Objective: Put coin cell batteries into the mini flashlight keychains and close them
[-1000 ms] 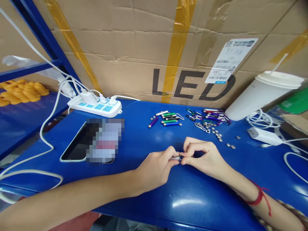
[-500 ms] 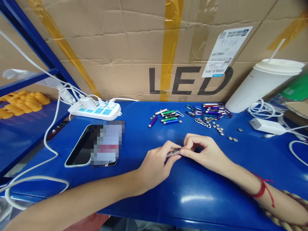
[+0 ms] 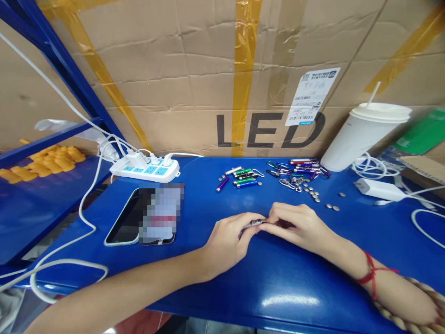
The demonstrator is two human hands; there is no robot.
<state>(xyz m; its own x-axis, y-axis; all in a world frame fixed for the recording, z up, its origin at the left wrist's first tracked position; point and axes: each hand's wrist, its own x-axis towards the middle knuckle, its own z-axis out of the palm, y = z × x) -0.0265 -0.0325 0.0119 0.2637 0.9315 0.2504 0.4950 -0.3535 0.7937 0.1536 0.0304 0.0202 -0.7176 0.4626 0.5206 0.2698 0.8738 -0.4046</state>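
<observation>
- Left hand (image 3: 227, 239) pinches a tube (image 3: 253, 224), 5 o'clock from view centre.
- Right hand (image 3: 297, 225), fingertips narrow, meets its 3 o'clock end; what they grip cannot be told.
- Judged step: fingertip work on that end; next move calls for steady hold, fine alignment.
- From the tube: carton (image 3: 187, 93) reads "LED", 12 o'clock; label (image 3: 314, 95), 1 o'clock, print illegible.

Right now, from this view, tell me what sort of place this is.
Probably a workbench in a workshop or storeroom: a big taped cardboard box marked LED stands behind loose coloured tubes and small silver discs.
</observation>
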